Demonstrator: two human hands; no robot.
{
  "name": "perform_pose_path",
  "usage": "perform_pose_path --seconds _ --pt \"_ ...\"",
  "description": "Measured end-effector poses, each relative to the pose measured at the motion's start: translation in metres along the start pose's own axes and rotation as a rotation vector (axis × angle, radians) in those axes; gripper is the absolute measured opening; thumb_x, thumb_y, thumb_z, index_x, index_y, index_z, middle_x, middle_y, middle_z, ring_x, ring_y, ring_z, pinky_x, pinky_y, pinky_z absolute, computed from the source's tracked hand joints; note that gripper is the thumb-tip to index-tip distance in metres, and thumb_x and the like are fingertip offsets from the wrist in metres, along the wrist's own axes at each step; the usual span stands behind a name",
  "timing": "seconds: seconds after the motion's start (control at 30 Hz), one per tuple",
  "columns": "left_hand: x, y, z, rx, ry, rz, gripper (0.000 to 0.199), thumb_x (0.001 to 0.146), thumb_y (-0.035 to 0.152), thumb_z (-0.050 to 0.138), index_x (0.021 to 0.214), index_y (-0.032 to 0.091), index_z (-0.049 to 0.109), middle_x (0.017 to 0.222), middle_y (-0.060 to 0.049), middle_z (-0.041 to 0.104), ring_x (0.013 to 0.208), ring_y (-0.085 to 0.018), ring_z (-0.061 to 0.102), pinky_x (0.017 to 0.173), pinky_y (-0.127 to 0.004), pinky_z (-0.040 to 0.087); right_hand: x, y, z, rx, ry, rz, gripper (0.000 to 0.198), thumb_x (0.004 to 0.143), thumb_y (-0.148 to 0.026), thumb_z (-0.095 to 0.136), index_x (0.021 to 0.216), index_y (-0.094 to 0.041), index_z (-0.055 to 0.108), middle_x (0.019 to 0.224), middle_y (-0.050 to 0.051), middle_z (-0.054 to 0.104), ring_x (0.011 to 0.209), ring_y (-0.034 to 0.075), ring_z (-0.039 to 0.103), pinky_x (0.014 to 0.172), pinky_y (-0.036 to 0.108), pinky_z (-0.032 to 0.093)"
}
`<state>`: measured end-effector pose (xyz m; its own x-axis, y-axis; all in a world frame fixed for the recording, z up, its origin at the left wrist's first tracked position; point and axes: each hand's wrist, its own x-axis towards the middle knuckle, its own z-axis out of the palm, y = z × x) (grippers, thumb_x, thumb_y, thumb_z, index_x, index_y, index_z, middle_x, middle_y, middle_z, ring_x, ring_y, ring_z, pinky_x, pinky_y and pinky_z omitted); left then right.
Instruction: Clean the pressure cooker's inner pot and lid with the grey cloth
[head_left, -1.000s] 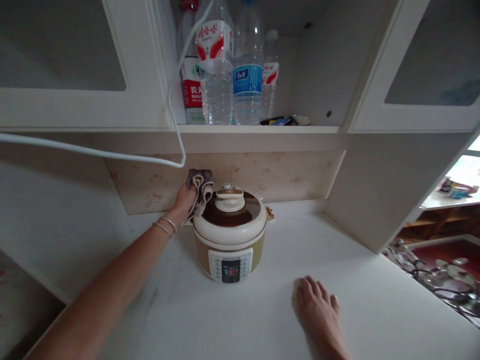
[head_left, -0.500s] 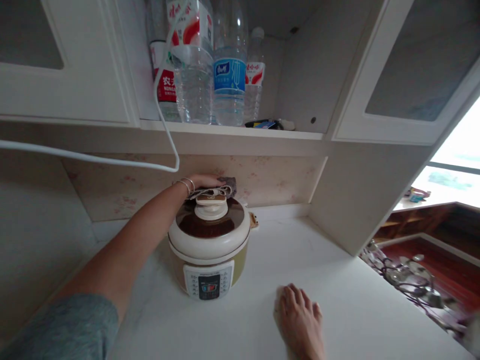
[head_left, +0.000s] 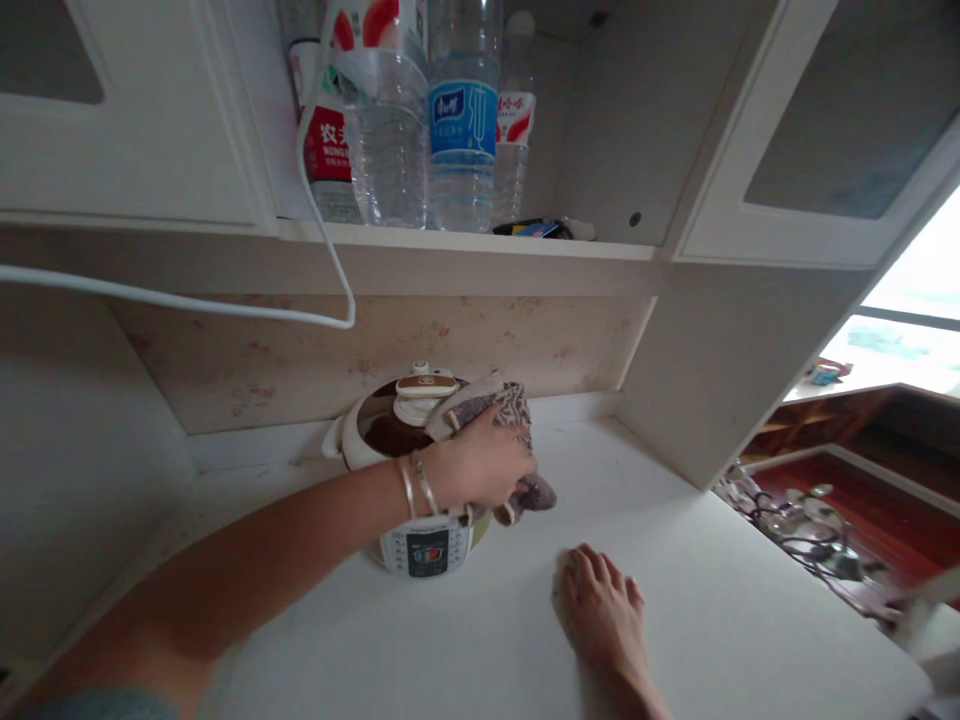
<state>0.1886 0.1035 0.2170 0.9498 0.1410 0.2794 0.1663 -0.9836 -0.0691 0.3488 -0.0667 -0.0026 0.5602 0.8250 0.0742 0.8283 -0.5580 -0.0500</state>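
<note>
My left hand (head_left: 480, 462), with two bangles at the wrist, is closed on a grey-brown patterned cloth (head_left: 516, 405). It presses the cloth against the right side of the electric cooker's lid. The cooker (head_left: 346, 440) has a cream rim, a brown lid top, a knob handle (head_left: 421, 400) and a front control panel (head_left: 427, 552). My forearm and hand hide much of its front and right side. Palm down on the white counter (head_left: 510, 640), right of the cooker, rests my right hand (head_left: 604, 610). Its fingers lie on the surface and it holds nothing.
An overhead cabinet shelf (head_left: 465, 242) holds several plastic bottles (head_left: 461, 150) and small items. A white cable (head_left: 225, 308) hangs in front of the shelf and runs left. Floral wallpaper (head_left: 442, 335) covers the wall behind. A side panel (head_left: 720, 370) rises at the right.
My left hand has moved with the cloth from behind the lid's handle round to its right side, toward me. My right hand stays on the counter. The view has shifted slightly.
</note>
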Motion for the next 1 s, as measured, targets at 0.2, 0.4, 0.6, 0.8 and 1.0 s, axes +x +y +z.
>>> perform_pose_path --seconds 0.2,0.4,0.6,0.8,1.0 --pt "-0.098 0.009 -0.014 0.035 0.241 -0.146 0.035 0.094 0.034 0.051 0.128 0.032 0.062 0.138 -0.002 0.062 0.139 -0.025 0.044 0.120 -0.053 0.017 -0.001 0.001 0.004 -0.019 -0.008 -0.016 0.046 0.099 -0.038 0.028 0.135 -0.028 0.055 0.148 0.005 0.051 0.138 0.028 0.041 0.112 0.054 0.028" --pt "-0.172 -0.052 -0.004 -0.013 0.408 -0.448 0.043 0.095 0.037 0.046 0.135 0.027 0.057 0.141 -0.005 0.060 0.138 -0.025 0.046 0.121 -0.048 0.022 0.000 0.006 0.014 -0.076 -0.026 -0.043 0.048 0.099 -0.036 0.025 0.138 -0.027 0.052 0.152 0.005 0.047 0.140 0.029 0.038 0.112 0.056 0.028" --pt "-0.163 -0.129 -0.010 -0.434 0.568 -1.011 0.054 0.094 0.055 0.039 0.122 0.016 0.063 0.120 -0.012 0.070 0.111 -0.028 0.064 0.100 -0.038 0.046 0.000 0.004 0.012 -0.096 -0.060 -0.044 0.048 0.099 -0.035 0.025 0.139 -0.026 0.051 0.153 0.005 0.045 0.141 0.030 0.037 0.111 0.056 0.028" --pt "-0.085 -0.151 -0.027 -0.488 0.551 -0.885 0.044 0.097 0.045 0.039 0.112 0.015 0.067 0.115 -0.011 0.072 0.107 -0.025 0.063 0.097 -0.033 0.045 0.000 0.002 0.009 -0.060 -0.012 -0.033 0.046 0.099 -0.035 0.028 0.136 -0.026 0.054 0.150 0.005 0.049 0.138 0.028 0.040 0.112 0.055 0.028" --pt "-0.061 -0.150 -0.030 -0.496 0.430 -0.790 0.042 0.092 0.048 0.051 0.108 0.016 0.071 0.114 -0.009 0.073 0.108 -0.026 0.064 0.099 -0.032 0.044 0.000 0.006 0.014 -0.031 0.029 -0.038 0.044 0.098 -0.036 0.030 0.133 -0.026 0.055 0.147 0.005 0.052 0.136 0.028 0.042 0.111 0.055 0.028"
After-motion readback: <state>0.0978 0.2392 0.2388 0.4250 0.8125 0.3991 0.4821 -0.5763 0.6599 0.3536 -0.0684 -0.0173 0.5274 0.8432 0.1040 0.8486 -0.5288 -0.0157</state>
